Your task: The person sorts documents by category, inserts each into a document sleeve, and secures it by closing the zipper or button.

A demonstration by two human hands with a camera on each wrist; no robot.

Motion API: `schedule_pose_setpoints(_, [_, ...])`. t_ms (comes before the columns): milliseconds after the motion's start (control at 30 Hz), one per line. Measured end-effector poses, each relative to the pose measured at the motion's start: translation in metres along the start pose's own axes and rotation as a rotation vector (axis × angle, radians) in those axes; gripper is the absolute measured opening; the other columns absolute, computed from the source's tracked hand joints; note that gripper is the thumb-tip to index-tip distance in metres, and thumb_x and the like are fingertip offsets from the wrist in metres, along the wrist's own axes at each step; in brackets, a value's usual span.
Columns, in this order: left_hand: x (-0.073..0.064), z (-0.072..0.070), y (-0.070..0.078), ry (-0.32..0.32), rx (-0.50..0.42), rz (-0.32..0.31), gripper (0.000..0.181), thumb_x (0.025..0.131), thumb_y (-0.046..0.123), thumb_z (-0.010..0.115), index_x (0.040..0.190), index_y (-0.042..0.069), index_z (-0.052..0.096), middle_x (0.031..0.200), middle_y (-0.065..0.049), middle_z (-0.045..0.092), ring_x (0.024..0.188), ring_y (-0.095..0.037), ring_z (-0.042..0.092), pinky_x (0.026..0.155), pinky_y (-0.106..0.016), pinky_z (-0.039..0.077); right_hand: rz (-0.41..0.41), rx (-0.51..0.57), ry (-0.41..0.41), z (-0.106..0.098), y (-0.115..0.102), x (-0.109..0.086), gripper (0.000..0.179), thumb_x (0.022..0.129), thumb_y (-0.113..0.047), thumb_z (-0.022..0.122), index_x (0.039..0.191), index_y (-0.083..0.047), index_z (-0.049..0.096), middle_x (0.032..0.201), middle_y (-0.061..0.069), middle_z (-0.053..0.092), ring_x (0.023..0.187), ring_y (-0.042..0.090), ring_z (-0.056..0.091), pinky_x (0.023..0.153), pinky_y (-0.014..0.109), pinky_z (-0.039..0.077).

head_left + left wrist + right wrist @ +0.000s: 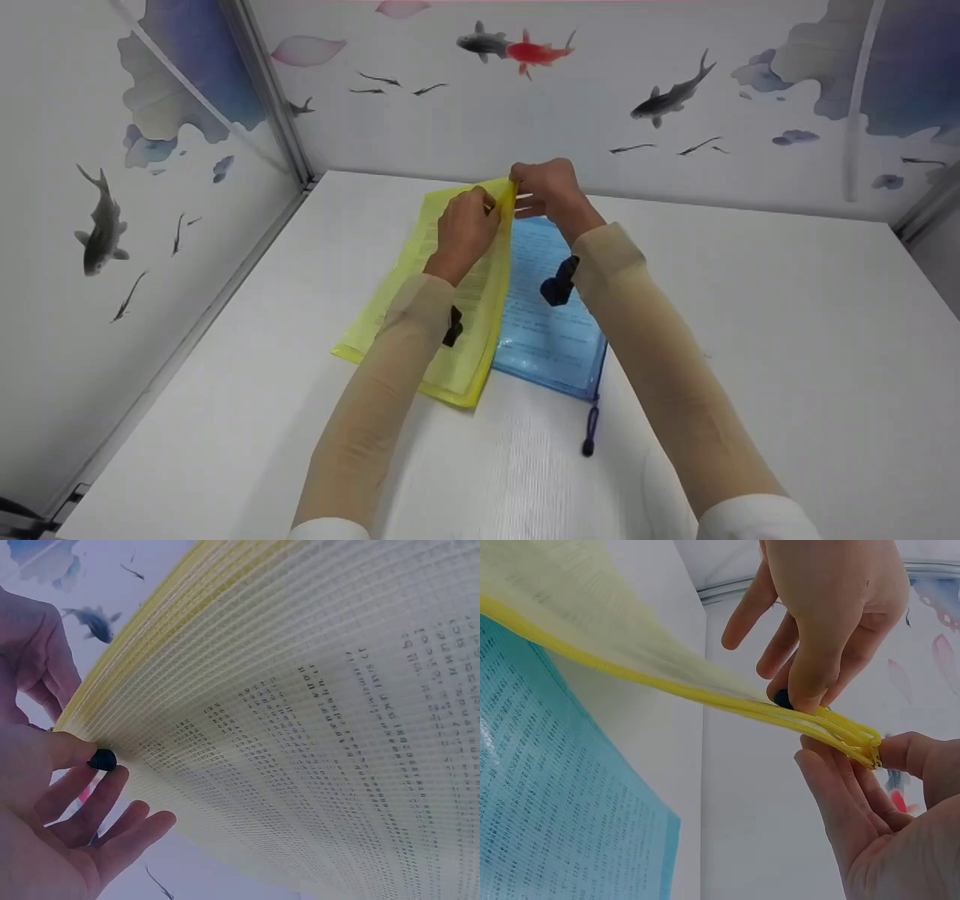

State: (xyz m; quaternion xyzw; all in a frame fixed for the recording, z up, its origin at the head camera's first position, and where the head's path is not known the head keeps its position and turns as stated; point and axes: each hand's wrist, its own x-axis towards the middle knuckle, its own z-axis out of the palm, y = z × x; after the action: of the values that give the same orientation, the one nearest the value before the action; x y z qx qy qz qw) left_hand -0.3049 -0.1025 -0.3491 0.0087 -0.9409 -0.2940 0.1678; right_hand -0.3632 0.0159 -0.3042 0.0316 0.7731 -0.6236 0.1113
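Note:
A yellow zip document pouch with printed sheets inside is lifted at its top right corner, its lower part slanting toward the table. At that corner my left hand pinches a small dark zipper pull between thumb and fingers. My right hand grips the yellow corner end just beside it, thumb on one side and fingers on the other, as the right wrist view shows. Partly under the yellow pouch lies a blue zip pouch, also holding printed sheets; neither hand touches it.
A dark cord pull hangs off the blue pouch's lower right corner onto the white table. White panels painted with fish and leaves stand behind the table and along its left side.

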Motion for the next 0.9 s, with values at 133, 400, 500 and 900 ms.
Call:
schedule_pose_setpoints(133, [-0.010, -0.001, 0.002, 0.002, -0.021, 0.019, 0.018, 0.090, 0.025, 0.054, 0.095, 0.008, 0.059, 0.090, -0.005, 0.064, 0.073, -0.015, 0.059, 0.062, -0.028, 0.050, -0.009, -0.005, 0.014, 0.000, 0.000, 0.000, 0.040, 0.084, -0.024, 0.061, 0.117, -0.003, 0.056, 0.110, 0.012, 0.064, 0.082, 0.022, 0.069, 0.065, 0.031, 0.058])
schedule_pose_setpoints(400, [-0.025, 0.002, 0.016, -0.033, -0.085, -0.003, 0.017, 0.089, 0.023, 0.054, 0.097, 0.008, 0.058, 0.091, -0.006, 0.064, 0.072, -0.017, 0.060, 0.063, -0.030, 0.049, 0.000, -0.051, 0.034, 0.004, -0.001, 0.001, 0.035, 0.085, -0.023, 0.060, 0.114, -0.002, 0.058, 0.108, 0.011, 0.066, 0.084, 0.021, 0.069, 0.065, 0.030, 0.058])
schedule_pose_setpoints(500, [-0.030, 0.003, 0.016, -0.055, -0.120, -0.016, 0.018, 0.089, 0.024, 0.054, 0.098, 0.009, 0.058, 0.093, -0.006, 0.065, 0.072, -0.017, 0.061, 0.062, -0.029, 0.050, -0.008, -0.045, 0.040, 0.004, 0.000, 0.001, 0.034, 0.085, -0.022, 0.059, 0.113, -0.002, 0.059, 0.108, 0.011, 0.065, 0.084, 0.020, 0.069, 0.065, 0.030, 0.058])
schedule_pose_setpoints(900, [-0.058, 0.010, 0.008, -0.170, -0.184, -0.015, 0.014, 0.089, 0.023, 0.056, 0.094, 0.010, 0.060, 0.089, -0.005, 0.066, 0.069, -0.015, 0.061, 0.053, -0.024, 0.046, -0.080, -0.005, 0.049, -0.007, 0.002, 0.002, 0.034, 0.088, -0.020, 0.057, 0.116, -0.001, 0.058, 0.109, 0.012, 0.063, 0.084, 0.021, 0.069, 0.067, 0.029, 0.057])
